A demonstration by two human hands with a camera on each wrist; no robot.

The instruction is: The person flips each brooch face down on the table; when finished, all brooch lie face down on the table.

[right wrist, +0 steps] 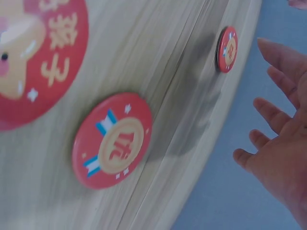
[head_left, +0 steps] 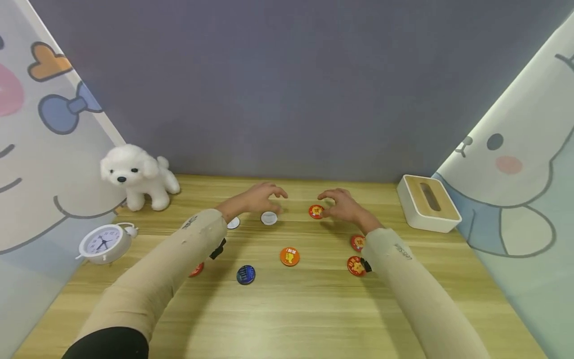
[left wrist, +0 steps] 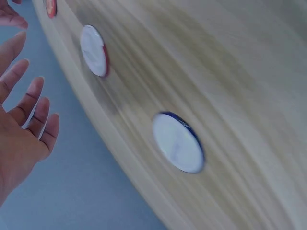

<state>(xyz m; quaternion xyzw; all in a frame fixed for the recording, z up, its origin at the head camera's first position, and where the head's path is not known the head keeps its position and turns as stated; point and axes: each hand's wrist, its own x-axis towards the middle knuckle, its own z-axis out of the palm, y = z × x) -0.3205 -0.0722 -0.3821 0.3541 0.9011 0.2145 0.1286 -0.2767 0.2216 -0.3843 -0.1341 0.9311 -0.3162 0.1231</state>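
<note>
Head view shows us a white badge (head_left: 268, 218) near our left grip (head_left: 259, 198), then a red badge (head_left: 315, 211) near our right grip (head_left: 344, 205). Both are spread, fingers loosely bent, raised over the wooden table (head_left: 305, 314). Around them we see a clock (head_left: 103, 243) and toy dog (head_left: 145, 177) at left, a grey wall (head_left: 291, 89) behind, and a tissue box (head_left: 428, 220) at right.

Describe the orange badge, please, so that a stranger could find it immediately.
On the wooden table, look below the gap between left hand and right hand in the head view. There lies the orange badge, right of the blue badge. It alone shows an orange face with a yellow thumbs-up.
</note>
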